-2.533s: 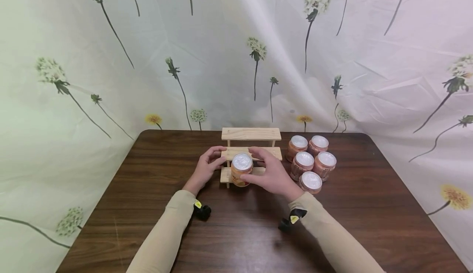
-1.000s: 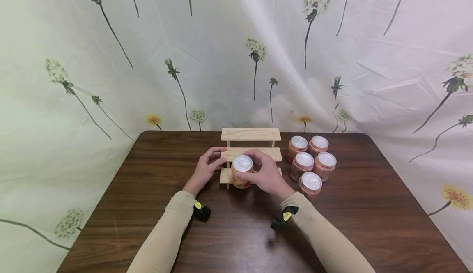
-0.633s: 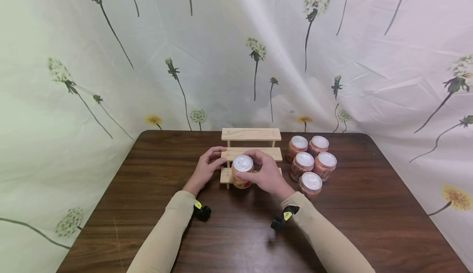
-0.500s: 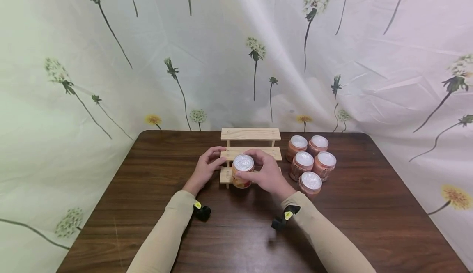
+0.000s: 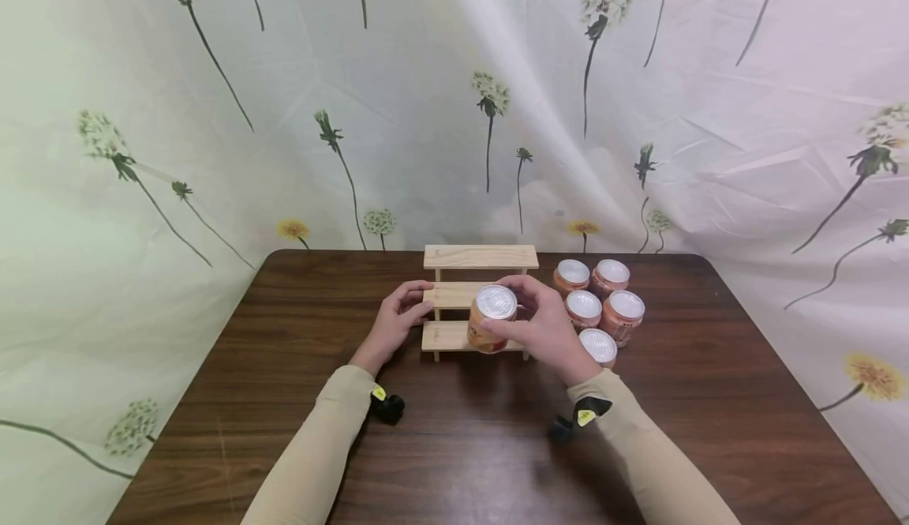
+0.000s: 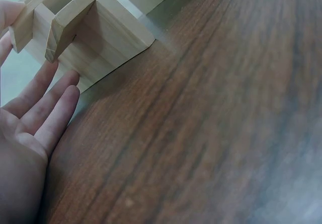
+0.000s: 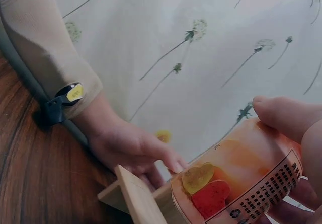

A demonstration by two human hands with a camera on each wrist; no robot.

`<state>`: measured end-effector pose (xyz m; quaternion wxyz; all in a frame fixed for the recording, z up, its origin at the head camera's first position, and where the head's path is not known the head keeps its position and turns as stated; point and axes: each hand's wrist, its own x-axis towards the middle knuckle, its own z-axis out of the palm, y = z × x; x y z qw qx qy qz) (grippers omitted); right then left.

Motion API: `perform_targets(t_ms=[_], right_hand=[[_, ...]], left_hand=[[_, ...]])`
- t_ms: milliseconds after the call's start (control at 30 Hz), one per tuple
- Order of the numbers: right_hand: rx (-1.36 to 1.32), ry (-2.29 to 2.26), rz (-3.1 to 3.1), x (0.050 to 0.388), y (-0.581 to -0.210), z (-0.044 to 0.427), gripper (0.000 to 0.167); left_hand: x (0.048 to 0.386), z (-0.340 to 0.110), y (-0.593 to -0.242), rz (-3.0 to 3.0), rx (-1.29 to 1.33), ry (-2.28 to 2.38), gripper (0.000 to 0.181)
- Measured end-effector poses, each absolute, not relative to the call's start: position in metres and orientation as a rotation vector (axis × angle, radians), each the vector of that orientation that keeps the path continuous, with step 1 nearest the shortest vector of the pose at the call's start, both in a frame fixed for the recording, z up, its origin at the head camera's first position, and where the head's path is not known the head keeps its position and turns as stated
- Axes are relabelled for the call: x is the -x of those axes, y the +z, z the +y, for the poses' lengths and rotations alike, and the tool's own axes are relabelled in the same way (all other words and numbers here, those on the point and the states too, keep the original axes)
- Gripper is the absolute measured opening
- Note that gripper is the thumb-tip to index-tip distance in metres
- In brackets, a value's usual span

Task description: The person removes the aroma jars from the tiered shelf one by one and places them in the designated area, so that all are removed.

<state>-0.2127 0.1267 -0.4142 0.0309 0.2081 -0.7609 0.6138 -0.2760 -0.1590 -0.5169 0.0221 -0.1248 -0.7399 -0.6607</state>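
Note:
My right hand (image 5: 547, 328) grips a jar (image 5: 490, 321) with a silver lid and an orange label, thumb on the near side. Hearts and printed text show on the jar (image 7: 221, 178) in the right wrist view. It overlaps the lowest shelf of a three-step wooden stand (image 5: 481, 256), slightly tilted; contact with the shelf cannot be made out. At the stand's left end is my left hand (image 5: 394, 324), holding no jar. Its fingers (image 6: 55, 108) extend nearly straight and touch the stand's side panel (image 6: 108, 38) in the left wrist view.
Several similar silver-lidded jars (image 5: 623, 318) stand close together right of the stand, partly behind my right hand. The dark wooden table (image 5: 319, 296) extends on both sides. A flower-print cloth (image 5: 426, 114) hangs behind its back edge.
The jar and my right hand have shifted right and slightly up in the head view, away from the stand's left part. My left hand keeps its place at the stand's left end.

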Motion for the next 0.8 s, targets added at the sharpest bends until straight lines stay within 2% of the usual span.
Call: perform_targets(t_ms=[533, 800], right_hand=[[-0.422, 1.956, -2.253, 0.197, -0.398, 0.181, 0.057], [-0.380, 1.784, -2.272, 0.188, -0.392, 0.216, 0.054]], left_hand=[[0.276, -0.160, -0.516, -2.310, 0.389, -2.036, 0.036], [0.275, -0.161, -0.516, -2.319, 0.383, -2.042, 0.036]])
